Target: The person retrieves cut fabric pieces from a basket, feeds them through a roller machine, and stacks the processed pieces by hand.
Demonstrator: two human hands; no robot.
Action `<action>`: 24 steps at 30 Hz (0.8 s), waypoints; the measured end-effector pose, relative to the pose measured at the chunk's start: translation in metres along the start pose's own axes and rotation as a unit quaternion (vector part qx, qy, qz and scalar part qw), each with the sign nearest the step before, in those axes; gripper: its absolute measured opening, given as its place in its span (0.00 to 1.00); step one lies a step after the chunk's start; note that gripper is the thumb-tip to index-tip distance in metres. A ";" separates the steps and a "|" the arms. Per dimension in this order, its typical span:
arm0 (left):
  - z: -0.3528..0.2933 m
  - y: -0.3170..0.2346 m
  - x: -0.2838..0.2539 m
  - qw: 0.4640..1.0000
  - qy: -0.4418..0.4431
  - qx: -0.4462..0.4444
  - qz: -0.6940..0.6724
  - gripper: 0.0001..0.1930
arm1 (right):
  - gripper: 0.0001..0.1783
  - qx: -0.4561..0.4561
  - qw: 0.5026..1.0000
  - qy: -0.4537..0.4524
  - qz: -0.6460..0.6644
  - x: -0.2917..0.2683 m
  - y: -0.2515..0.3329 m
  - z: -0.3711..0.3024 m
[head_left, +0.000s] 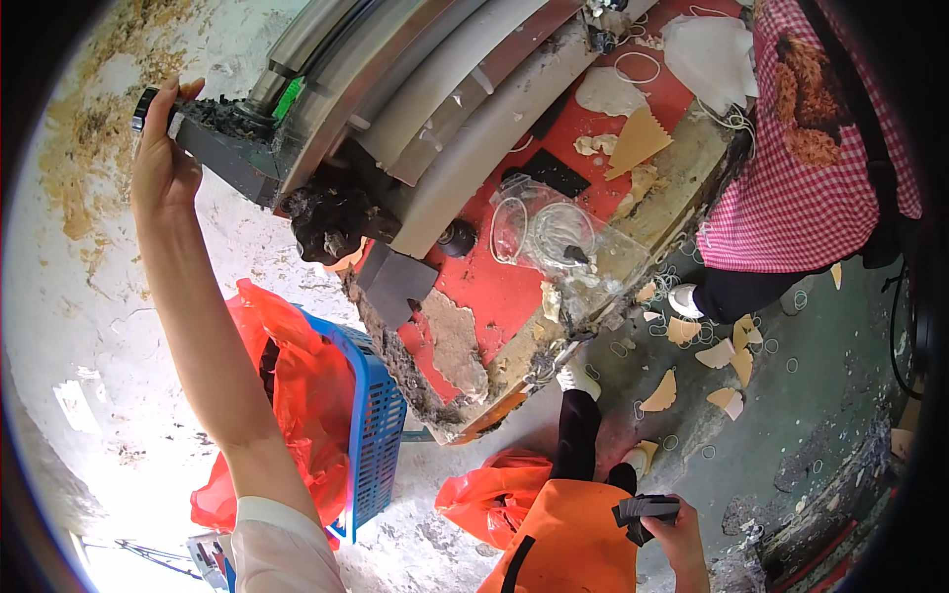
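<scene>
At the far left, my left hand (166, 163) reaches up to the end of a grey machine block. Its fingers close around a black round knob (145, 110) there. Close to my orange apron, my right hand (678, 539) grips a small stack of thin dark grey pieces (645, 511); their material is unclear. A larger dark grey sheet (393, 283) lies flat on the red worktop (504, 314), by the machine's metal rollers (470, 168).
A blue basket (376, 425) lined with a red plastic bag (287, 385) stands at left. Another red bag (499, 494) lies by my feet. Beige scraps (660, 391) and rings litter the floor. A co-worker in checked clothing (791, 212) stands right of the worktop.
</scene>
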State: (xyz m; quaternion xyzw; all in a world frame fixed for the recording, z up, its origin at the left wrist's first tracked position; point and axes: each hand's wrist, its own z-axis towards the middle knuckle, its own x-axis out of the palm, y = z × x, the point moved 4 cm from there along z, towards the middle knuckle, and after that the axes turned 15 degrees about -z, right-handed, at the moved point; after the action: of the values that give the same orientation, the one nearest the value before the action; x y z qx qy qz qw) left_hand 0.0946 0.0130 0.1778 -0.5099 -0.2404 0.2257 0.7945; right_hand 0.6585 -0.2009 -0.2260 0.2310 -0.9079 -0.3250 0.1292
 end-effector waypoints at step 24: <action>-0.035 -0.017 0.023 0.994 0.011 -0.110 -0.017 0.19 | 0.23 -0.151 0.981 -0.065 -0.104 0.020 0.186 -0.113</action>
State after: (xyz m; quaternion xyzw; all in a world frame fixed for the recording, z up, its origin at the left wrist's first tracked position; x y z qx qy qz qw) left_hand 0.1362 -0.0042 0.1839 -0.5923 -0.2639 0.1788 0.7400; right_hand 0.6222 -0.1443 -0.0177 0.2800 -0.8259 -0.4846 0.0685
